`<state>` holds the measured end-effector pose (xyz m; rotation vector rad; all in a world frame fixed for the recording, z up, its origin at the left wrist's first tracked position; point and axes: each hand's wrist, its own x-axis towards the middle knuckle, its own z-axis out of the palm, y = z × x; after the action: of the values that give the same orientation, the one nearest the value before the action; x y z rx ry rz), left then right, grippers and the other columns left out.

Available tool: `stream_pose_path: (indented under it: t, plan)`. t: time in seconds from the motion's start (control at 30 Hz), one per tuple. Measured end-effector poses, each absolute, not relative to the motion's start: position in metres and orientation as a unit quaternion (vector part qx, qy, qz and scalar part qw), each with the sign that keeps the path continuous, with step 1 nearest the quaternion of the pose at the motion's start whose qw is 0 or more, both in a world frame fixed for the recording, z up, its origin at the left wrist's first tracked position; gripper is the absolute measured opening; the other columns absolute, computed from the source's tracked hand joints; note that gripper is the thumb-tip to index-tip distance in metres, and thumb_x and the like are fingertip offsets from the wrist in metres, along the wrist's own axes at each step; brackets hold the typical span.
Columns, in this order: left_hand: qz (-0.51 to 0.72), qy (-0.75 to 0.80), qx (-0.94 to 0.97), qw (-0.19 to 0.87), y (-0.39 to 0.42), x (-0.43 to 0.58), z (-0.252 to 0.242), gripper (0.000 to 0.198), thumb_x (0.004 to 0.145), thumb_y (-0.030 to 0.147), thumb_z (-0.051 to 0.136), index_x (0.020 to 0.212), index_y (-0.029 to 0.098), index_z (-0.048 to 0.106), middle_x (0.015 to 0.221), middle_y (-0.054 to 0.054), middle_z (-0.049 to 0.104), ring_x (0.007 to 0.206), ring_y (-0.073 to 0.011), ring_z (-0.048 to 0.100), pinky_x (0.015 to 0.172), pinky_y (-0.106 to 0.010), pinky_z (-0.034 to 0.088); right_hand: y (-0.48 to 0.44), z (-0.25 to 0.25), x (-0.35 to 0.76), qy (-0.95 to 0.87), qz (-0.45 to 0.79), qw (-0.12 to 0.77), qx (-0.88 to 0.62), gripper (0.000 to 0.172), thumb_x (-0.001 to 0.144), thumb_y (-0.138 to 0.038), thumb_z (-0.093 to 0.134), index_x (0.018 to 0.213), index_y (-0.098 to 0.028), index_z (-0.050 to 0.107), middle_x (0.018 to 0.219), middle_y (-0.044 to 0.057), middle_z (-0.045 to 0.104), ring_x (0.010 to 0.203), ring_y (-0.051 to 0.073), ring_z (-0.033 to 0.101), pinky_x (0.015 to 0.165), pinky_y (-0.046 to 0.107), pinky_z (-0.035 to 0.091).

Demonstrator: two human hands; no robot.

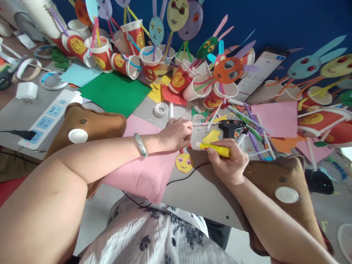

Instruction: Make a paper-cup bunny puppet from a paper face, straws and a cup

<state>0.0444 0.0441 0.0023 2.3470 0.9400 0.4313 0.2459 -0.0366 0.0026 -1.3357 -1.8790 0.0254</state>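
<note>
The right hand (230, 164) has its grip wrapped around a yellow tube (217, 149), pale end toward the left hand (177, 135). That one curls beside the pink sheet's (140, 168) edge; I can't tell whether its grip holds anything. A yellow paper face (184, 164) lies just beside the sheet, on the bench (200, 198).

The large pink sheet (140, 170) is matt, smooth paper. Beyond it lies a green sheet (115, 90), also matt paper, then paper cups (102, 63) with a slight sheen. Right of the large pink sheet, the yellow tube (216, 149) looks like glossy plastic and the glue gun (230, 129) like dull black plastic. Left of it, the brown cushion (99, 123) is soft-looking, napped cloth, and the power strip (51, 119) smooth white plastic
</note>
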Motion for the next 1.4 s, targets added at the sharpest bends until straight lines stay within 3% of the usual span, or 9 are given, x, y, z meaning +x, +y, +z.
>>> stream_pose_path:
  t: [0.17,0.27,0.4,0.63,0.83,1.4]
  plan:
    - [0.164,0.345,0.875,0.298,0.044,0.044,0.004,0.017,0.080,0.013,0.060,0.064,0.017,0.063,0.109,-0.005,0.065,0.107,-0.0247,0.054,0.089,-0.043,0.034,-0.032,0.003,0.249,-0.704,0.095,0.426,-0.560,0.013,0.090,-0.036,0.065,0.085,-0.024,0.064,0.072,0.002,0.068,0.059,0.017,0.063,0.053,0.030,0.051]
    - [0.162,0.343,0.874,0.303,0.044,0.043,0.005,0.016,0.080,0.013,0.060,0.065,0.016,0.063,0.108,-0.006,0.065,0.106,-0.0243,0.054,0.089,-0.042,0.033,-0.029,0.002,0.249,-0.678,0.213,0.428,-0.559,0.018,0.092,-0.040,0.064,0.094,-0.022,0.067,0.070,0.000,0.066,0.053,0.014,0.059,0.048,0.027,0.047]
    - [0.151,0.342,0.878,0.299,0.044,0.042,0.006,0.013,0.080,0.012,0.060,0.068,0.016,0.064,0.108,-0.006,0.065,0.106,-0.0245,0.053,0.089,-0.042,0.033,-0.027,0.005,0.248,-0.666,0.283,0.407,-0.557,0.020,0.088,-0.042,0.069,0.088,-0.021,0.067,0.071,0.000,0.067,0.050,0.012,0.057,0.044,0.024,0.044]
    - [0.153,0.340,0.878,0.299,0.045,0.043,0.004,0.013,0.080,0.012,0.061,0.068,0.016,0.065,0.111,-0.007,0.064,0.108,-0.0254,0.053,0.089,-0.042,0.034,-0.034,0.008,0.243,-0.714,0.174,0.326,-0.594,0.012,0.082,-0.033,0.069,0.085,-0.022,0.064,0.070,0.001,0.068,0.055,0.015,0.061,0.051,0.027,0.047]
    - [0.167,0.339,0.878,0.294,0.045,0.043,0.001,0.016,0.082,0.015,0.064,0.066,0.016,0.064,0.108,-0.005,0.065,0.106,-0.0251,0.054,0.088,-0.042,0.034,-0.034,0.003,0.246,-0.771,0.066,0.323,-0.545,0.008,0.080,-0.030,0.065,0.076,-0.025,0.060,0.068,0.003,0.067,0.065,0.020,0.063,0.056,0.031,0.049]
    - [0.170,0.341,0.877,0.293,0.045,0.044,-0.001,0.015,0.081,0.015,0.063,0.066,0.017,0.065,0.107,-0.005,0.065,0.107,-0.0254,0.054,0.087,-0.042,0.033,-0.034,0.003,0.246,-0.766,0.037,0.339,-0.545,0.007,0.082,-0.028,0.063,0.076,-0.025,0.060,0.065,0.004,0.066,0.064,0.021,0.060,0.054,0.033,0.048]
